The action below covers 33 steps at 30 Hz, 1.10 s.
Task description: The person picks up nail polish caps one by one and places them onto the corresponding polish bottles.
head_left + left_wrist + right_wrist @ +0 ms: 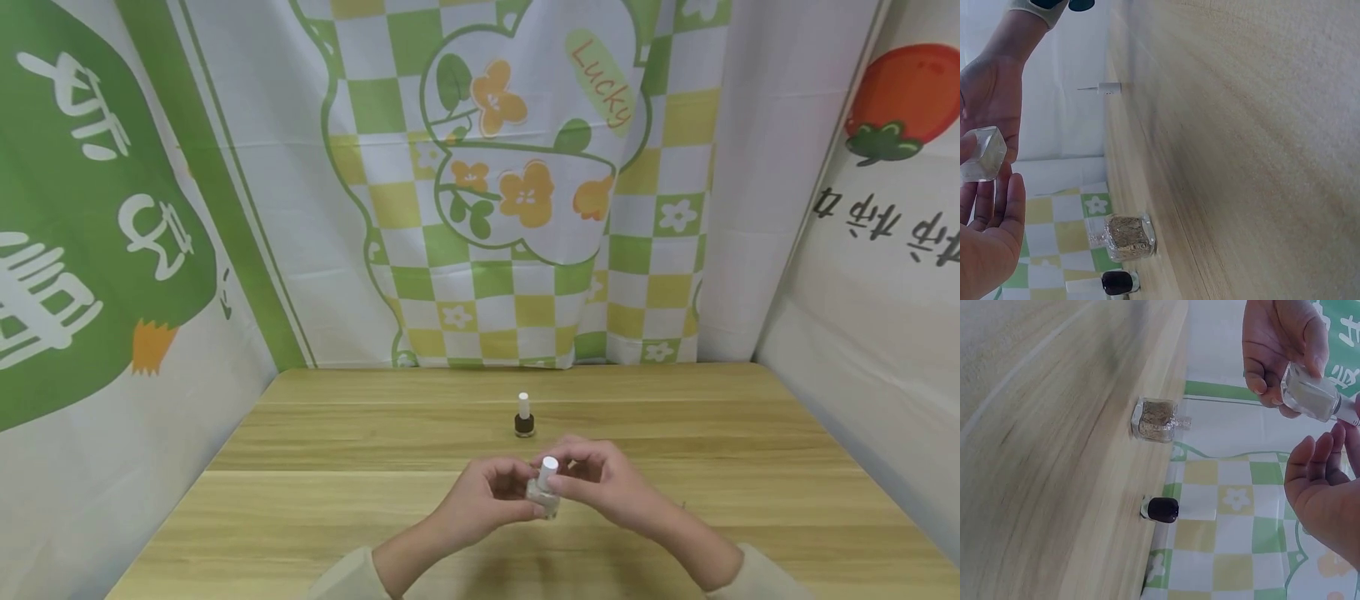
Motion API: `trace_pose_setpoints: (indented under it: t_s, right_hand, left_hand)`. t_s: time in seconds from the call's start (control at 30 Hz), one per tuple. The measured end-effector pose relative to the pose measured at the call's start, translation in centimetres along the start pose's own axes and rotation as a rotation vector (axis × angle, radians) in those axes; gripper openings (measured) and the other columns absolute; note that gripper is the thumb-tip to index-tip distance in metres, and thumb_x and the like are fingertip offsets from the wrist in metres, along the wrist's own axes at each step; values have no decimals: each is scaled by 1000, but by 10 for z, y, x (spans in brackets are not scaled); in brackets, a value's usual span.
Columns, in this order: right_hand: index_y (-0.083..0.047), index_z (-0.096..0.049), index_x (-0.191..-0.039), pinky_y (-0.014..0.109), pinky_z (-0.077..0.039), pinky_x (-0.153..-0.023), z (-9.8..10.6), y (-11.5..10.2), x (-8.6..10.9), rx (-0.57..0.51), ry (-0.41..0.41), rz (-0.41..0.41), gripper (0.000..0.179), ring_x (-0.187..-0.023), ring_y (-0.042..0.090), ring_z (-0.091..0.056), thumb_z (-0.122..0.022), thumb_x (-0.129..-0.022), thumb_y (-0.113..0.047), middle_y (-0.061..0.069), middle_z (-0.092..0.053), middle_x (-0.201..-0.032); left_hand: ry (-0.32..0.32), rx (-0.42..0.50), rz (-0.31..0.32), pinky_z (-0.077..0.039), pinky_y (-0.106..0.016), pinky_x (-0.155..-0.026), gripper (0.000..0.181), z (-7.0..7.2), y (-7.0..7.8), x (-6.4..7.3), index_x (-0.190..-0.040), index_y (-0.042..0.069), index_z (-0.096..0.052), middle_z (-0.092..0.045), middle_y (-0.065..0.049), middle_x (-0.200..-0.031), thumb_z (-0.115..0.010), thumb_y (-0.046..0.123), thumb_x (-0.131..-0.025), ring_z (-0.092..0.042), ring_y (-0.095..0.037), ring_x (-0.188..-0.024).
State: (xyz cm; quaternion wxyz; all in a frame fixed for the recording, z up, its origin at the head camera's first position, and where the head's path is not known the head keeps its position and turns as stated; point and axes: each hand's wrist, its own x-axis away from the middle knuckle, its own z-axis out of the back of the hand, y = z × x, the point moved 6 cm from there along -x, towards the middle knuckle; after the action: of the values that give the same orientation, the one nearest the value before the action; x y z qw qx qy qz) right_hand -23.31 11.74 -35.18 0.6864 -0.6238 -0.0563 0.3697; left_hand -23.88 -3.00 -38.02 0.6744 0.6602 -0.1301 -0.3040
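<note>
A clear, square-bodied nail polish bottle (544, 501) with pale contents is held up between both hands above the table. My left hand (483, 500) grips its glass body, thumb lying along the near side. The thumb and fingers of my right hand (615, 487) pinch its white cap (1349, 409). Beyond the hands, a dark nail polish bottle (524, 425) stands upright with its white cap on. Nearer stands an uncapped bottle of gold glitter polish (1157, 420), its neck bare; the hands hide it in the head view.
A loose white cap (1110, 88) stands on the table at the right, its thin brush pointing up. The wooden table (322, 442) reaches back to a checkered cloth curtain (517, 308), with printed cloths on both sides.
</note>
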Motion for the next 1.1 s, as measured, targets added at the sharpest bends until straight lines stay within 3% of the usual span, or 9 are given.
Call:
trace_pose_setpoints:
  t_s: [0.23,0.43,0.63,0.8,0.93,1.1]
  right_hand:
    - [-4,-64,-96,32,-51,-74,2,5,1,127,79,-47,6,-84,21,-57,-65,-91,-7,12,-63,-97]
    - [0,-59,-92,30,-52,-71,1,9,1,124,126,-139,16,-82,23,-57,-71,-87,-10,13,-60,-95]
    - [1,-57,-90,30,-52,-69,0,10,1,114,136,-164,20,-81,25,-57,-73,-86,-10,13,-59,-96]
    - [1,-62,-102,30,-52,-71,3,11,2,135,121,-134,20,-82,22,-56,-71,-87,-10,10,-61,-93]
    - [-3,-65,-113,31,-51,-74,5,7,2,159,83,-55,24,-86,18,-55,-67,-90,-8,7,-64,-96]
    - [-1,-66,-115,32,-51,-72,5,0,1,113,15,47,25,-89,17,-56,-64,-91,-2,12,-65,-102]
  left_hand:
    - [-13,-11,-16,-56,-30,-79,28,0,-3,-1,-108,-8,-64,-69,-12,-100,-72,-1,-82,-66,-16,-87]
    - [-38,-2,-21,-56,-31,-80,25,-2,-5,-2,-106,-6,-65,-68,-10,-99,-72,0,-83,-66,-16,-88]
    - [-32,-15,-10,-56,-32,-79,25,-2,-6,-2,-106,-5,-65,-69,-9,-99,-73,0,-83,-66,-17,-89]
    - [-16,-32,-19,-56,-31,-79,25,-1,-4,-1,-105,-7,-65,-68,-10,-98,-73,0,-82,-66,-16,-87]
    - [-15,-31,-19,-56,-31,-79,26,0,-3,-1,-105,-7,-64,-68,-10,-98,-73,0,-82,-66,-16,-87]
    - [-16,-30,2,-56,-30,-79,26,0,-3,-1,-105,-6,-65,-68,-8,-99,-73,1,-82,-66,-18,-89]
